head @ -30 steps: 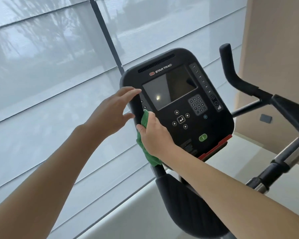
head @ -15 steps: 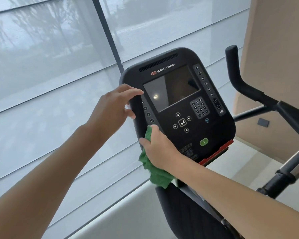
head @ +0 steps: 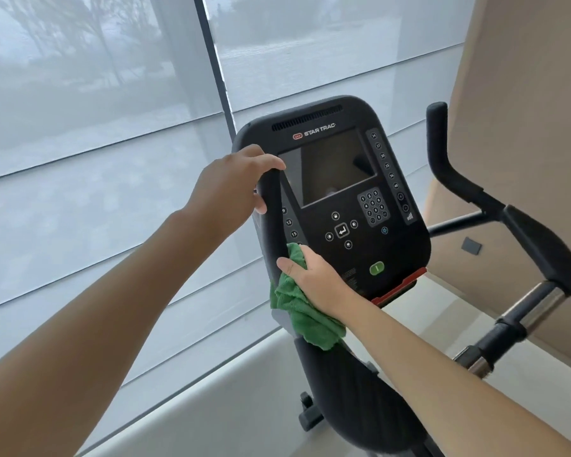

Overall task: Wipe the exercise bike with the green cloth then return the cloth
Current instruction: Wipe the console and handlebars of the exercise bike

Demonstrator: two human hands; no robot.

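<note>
While my left hand grips the console edge, right hand presses green cloth against lower left corner, fingers curled round it.

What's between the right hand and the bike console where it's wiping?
The green cloth: the head view shows the right hand pressing it against the console's lower left edge, with the rest hanging bunched below the hand.

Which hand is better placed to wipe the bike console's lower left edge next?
The right hand: it already presses the crumpled green cloth there. The left hand only grips the black console's upper left edge.
</note>
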